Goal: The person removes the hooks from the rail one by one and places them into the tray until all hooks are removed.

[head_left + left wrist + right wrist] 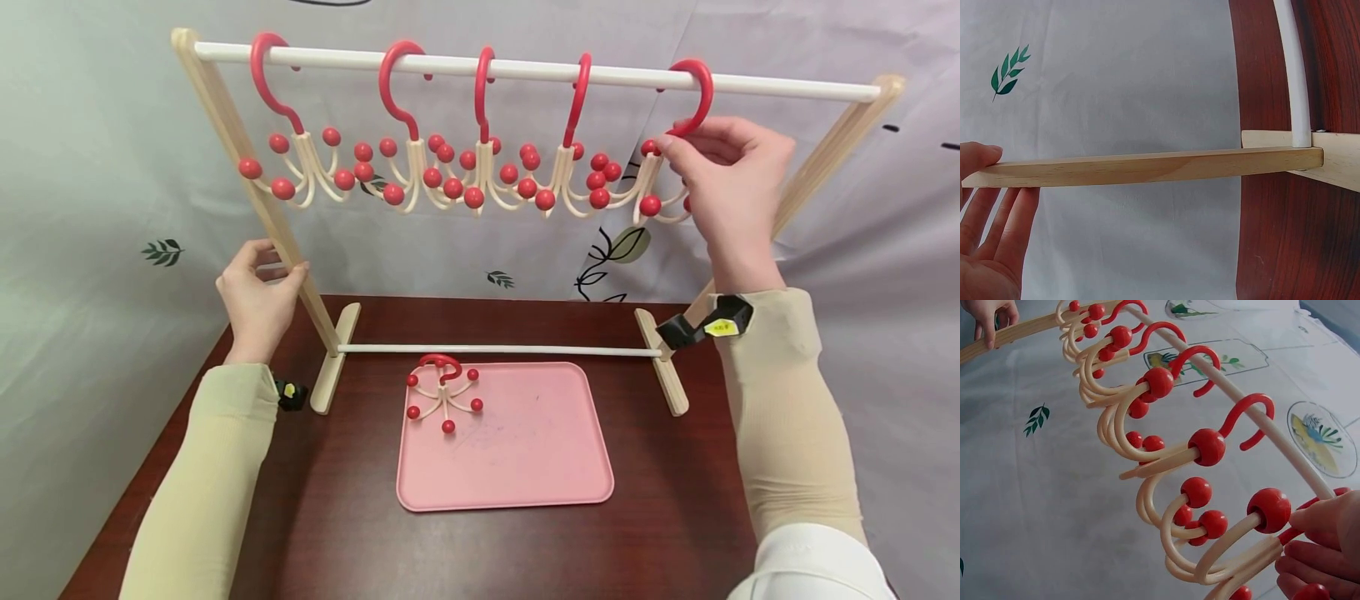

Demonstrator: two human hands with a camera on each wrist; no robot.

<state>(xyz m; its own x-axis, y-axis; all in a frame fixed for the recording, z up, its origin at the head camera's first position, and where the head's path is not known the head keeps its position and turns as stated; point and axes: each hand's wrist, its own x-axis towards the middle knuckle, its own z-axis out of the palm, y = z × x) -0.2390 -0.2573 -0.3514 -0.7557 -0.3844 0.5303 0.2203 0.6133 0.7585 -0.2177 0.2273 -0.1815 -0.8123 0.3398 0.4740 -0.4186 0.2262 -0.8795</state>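
Note:
My right hand [738, 179] pinches the base of the red hook [705, 92] on the rightmost multi-arm hanger [645, 185], thumb in front. That hook loops over the white top bar [787, 86] of a wooden rack. My left hand [258, 300] holds the rack's left post [225, 125]; in the left wrist view the thumb lies on one side of the post [1166, 169] and the fingers on the other. Several similar hangers, cream with red ball tips, hang along the bar to the left, such as the far-left hanger [302, 158].
A pink tray [517, 467] lies on the dark wooden table [337, 500] in front of the rack. One more hanger [443, 390] rests on its upper left part. A lower white bar [495, 350] joins the rack's feet. Behind hangs a pale patterned cloth [420, 267].

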